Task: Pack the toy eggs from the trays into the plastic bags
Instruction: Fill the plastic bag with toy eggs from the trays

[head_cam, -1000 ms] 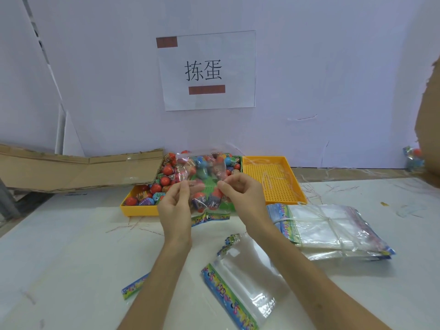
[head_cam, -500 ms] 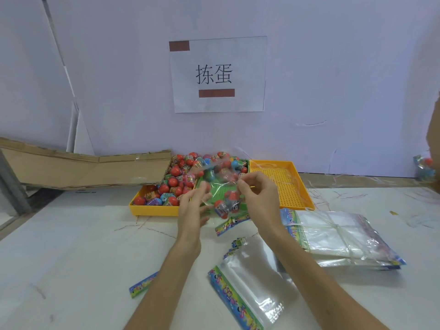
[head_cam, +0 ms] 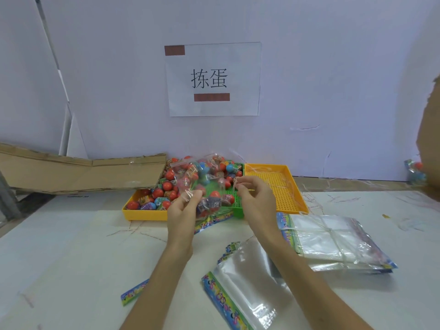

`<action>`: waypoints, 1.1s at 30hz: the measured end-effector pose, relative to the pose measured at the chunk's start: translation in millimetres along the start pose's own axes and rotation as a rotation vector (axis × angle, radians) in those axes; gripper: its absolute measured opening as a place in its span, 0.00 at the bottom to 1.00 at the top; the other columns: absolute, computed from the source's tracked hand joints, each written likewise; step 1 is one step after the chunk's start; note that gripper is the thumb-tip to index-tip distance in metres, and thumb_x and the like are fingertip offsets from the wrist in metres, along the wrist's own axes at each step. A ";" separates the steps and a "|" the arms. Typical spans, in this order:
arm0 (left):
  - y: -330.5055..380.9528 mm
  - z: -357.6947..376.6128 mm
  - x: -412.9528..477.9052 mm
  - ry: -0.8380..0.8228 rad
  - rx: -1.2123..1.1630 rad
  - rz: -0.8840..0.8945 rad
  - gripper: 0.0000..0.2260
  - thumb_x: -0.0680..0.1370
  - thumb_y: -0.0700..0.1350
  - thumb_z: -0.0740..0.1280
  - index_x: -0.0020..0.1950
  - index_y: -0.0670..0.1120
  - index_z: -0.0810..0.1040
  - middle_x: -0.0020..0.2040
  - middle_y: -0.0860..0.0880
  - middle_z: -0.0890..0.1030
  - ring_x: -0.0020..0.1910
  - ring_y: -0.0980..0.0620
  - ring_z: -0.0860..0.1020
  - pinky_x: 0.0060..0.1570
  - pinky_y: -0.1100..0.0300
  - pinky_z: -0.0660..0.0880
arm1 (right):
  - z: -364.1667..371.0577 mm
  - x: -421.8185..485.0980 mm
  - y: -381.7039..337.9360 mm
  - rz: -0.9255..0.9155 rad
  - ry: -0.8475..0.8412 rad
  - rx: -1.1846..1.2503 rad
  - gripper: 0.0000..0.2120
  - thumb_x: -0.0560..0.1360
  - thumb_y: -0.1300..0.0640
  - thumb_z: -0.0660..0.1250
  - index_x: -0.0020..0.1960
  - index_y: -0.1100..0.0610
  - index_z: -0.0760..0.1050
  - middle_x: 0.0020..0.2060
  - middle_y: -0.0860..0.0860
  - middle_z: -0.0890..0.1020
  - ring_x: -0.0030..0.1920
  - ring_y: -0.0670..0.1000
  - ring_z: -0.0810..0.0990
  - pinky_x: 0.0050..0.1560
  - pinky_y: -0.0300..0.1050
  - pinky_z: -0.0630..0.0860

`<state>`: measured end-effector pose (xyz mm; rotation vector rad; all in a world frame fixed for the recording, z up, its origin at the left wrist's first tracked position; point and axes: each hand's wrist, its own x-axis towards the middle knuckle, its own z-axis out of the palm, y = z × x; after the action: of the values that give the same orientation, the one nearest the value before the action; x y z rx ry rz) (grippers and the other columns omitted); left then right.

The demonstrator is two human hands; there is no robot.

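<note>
The toy eggs [head_cam: 166, 186] are mostly red, some blue, with printed wrappers. They lie in a yellow tray [head_cam: 142, 214] beside a green tray [head_cam: 238, 210]; another yellow tray [head_cam: 273, 186] shows a grid pattern. The clear plastic bags [head_cam: 333, 244] carry blue-green cartoon-printed edges. The tabletop [head_cam: 71, 258] is white, the cardboard [head_cam: 71, 172] brown.

At twelve o'clock a matt white paper sign [head_cam: 212, 79] hangs on the smooth wall, and at nine o'clock lies dull brown corrugated cardboard [head_cam: 81, 173]. The yellow tray [head_cam: 276, 186] at one o'clock is hard plastic with a perforated grid floor, and the toy eggs [head_cam: 166, 186] beside it look glossy. At five o'clock the clear plastic bags [head_cam: 252, 282] are thin, crinkled and shiny on a smooth pale table [head_cam: 71, 258].
</note>
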<state>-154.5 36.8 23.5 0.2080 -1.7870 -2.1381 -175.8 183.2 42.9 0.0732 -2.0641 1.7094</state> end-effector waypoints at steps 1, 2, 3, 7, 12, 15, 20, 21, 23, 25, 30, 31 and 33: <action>1.0 -0.5 0.0 0.024 -0.006 0.002 0.08 0.81 0.48 0.68 0.47 0.51 0.87 0.48 0.51 0.87 0.52 0.50 0.84 0.51 0.55 0.79 | 0.0 -0.5 2.3 -0.042 -0.028 -0.094 0.08 0.81 0.59 0.65 0.56 0.51 0.81 0.49 0.44 0.83 0.51 0.45 0.81 0.52 0.40 0.78; 1.8 -0.9 -0.4 0.040 -0.014 0.002 0.10 0.82 0.47 0.67 0.45 0.52 0.87 0.47 0.52 0.87 0.50 0.51 0.84 0.48 0.58 0.78 | 0.9 -1.0 5.8 -0.082 -0.077 -0.197 0.09 0.81 0.57 0.64 0.59 0.51 0.80 0.54 0.45 0.82 0.56 0.46 0.79 0.59 0.46 0.77; 2.3 -1.1 -0.5 0.053 -0.018 0.001 0.12 0.82 0.46 0.67 0.43 0.53 0.87 0.45 0.52 0.87 0.48 0.53 0.84 0.45 0.60 0.77 | 2.6 -1.5 9.9 -0.113 -0.143 -0.326 0.11 0.82 0.54 0.63 0.62 0.49 0.79 0.61 0.46 0.80 0.63 0.48 0.77 0.66 0.52 0.72; 2.9 -1.7 0.5 0.128 -0.027 -0.005 0.13 0.82 0.45 0.67 0.39 0.50 0.84 0.38 0.54 0.84 0.40 0.56 0.80 0.40 0.62 0.76 | 9.9 -4.0 24.0 -0.120 -0.405 -0.735 0.18 0.85 0.44 0.51 0.66 0.43 0.77 0.77 0.51 0.66 0.79 0.51 0.56 0.74 0.58 0.47; 1.8 -4.3 4.1 0.218 -0.086 -0.014 0.08 0.80 0.45 0.67 0.41 0.47 0.79 0.43 0.45 0.77 0.45 0.47 0.74 0.49 0.50 0.72 | 13.3 -4.7 33.2 -0.135 -0.470 -0.870 0.21 0.85 0.43 0.47 0.68 0.44 0.75 0.76 0.50 0.67 0.79 0.53 0.52 0.76 0.63 0.43; 2.1 -4.2 3.9 0.231 -0.090 -0.023 0.09 0.80 0.46 0.67 0.40 0.47 0.79 0.42 0.46 0.78 0.45 0.48 0.75 0.50 0.52 0.72 | 14.7 -5.2 32.8 -0.157 -0.391 -0.837 0.20 0.85 0.43 0.50 0.69 0.46 0.74 0.71 0.48 0.71 0.76 0.51 0.58 0.75 0.60 0.46; 3.4 -4.7 2.7 0.258 -0.092 -0.016 0.08 0.79 0.46 0.68 0.40 0.47 0.79 0.43 0.46 0.77 0.46 0.48 0.74 0.51 0.51 0.72 | 16.1 -2.0 29.8 -0.198 -0.315 -0.771 0.19 0.85 0.44 0.51 0.73 0.43 0.70 0.78 0.52 0.62 0.79 0.51 0.56 0.75 0.56 0.44; 3.6 -5.3 2.5 0.277 -0.092 -0.013 0.08 0.79 0.46 0.68 0.41 0.47 0.78 0.42 0.46 0.76 0.45 0.49 0.74 0.48 0.53 0.72 | 16.8 -1.0 29.7 -0.198 -0.351 -0.787 0.20 0.85 0.43 0.50 0.73 0.43 0.69 0.80 0.53 0.60 0.80 0.52 0.53 0.76 0.57 0.42; 3.7 -6.1 2.6 0.313 -0.104 -0.020 0.08 0.79 0.46 0.68 0.41 0.47 0.78 0.40 0.47 0.77 0.42 0.50 0.74 0.43 0.55 0.71 | 18.9 0.3 30.5 -0.160 -0.450 -0.849 0.22 0.85 0.42 0.47 0.75 0.42 0.67 0.81 0.54 0.56 0.81 0.54 0.47 0.76 0.61 0.38; 3.4 -6.7 3.5 0.329 -0.129 -0.044 0.08 0.79 0.45 0.68 0.39 0.48 0.79 0.38 0.51 0.80 0.41 0.51 0.77 0.43 0.56 0.74 | 20.8 -0.3 33.1 -0.135 -0.497 -0.911 0.24 0.85 0.41 0.45 0.75 0.44 0.67 0.80 0.53 0.59 0.81 0.55 0.47 0.76 0.63 0.38; 3.1 -5.9 3.4 0.332 -0.126 -0.063 0.09 0.79 0.44 0.68 0.39 0.48 0.79 0.35 0.54 0.81 0.39 0.53 0.78 0.41 0.58 0.74 | 18.6 -1.8 33.1 -0.163 -0.370 -0.830 0.20 0.85 0.44 0.50 0.71 0.48 0.72 0.73 0.50 0.69 0.77 0.52 0.59 0.75 0.57 0.45; 3.2 -6.1 3.3 0.337 -0.123 -0.065 0.09 0.79 0.44 0.68 0.38 0.48 0.79 0.35 0.54 0.81 0.39 0.53 0.78 0.40 0.59 0.73 | 18.2 -2.3 31.7 -0.189 -0.321 -0.792 0.19 0.84 0.45 0.52 0.70 0.48 0.72 0.72 0.49 0.69 0.74 0.51 0.62 0.74 0.56 0.48; 3.5 -6.2 3.6 0.340 -0.129 -0.073 0.09 0.79 0.45 0.68 0.38 0.49 0.80 0.35 0.54 0.81 0.40 0.53 0.79 0.41 0.58 0.74 | 18.2 -1.4 27.7 -0.246 -0.222 -0.719 0.18 0.83 0.46 0.56 0.71 0.48 0.70 0.72 0.48 0.68 0.71 0.50 0.67 0.72 0.52 0.54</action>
<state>-155.2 29.3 26.1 0.5737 -1.4648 -2.1055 -189.1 172.0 14.7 0.2810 -2.5828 0.7772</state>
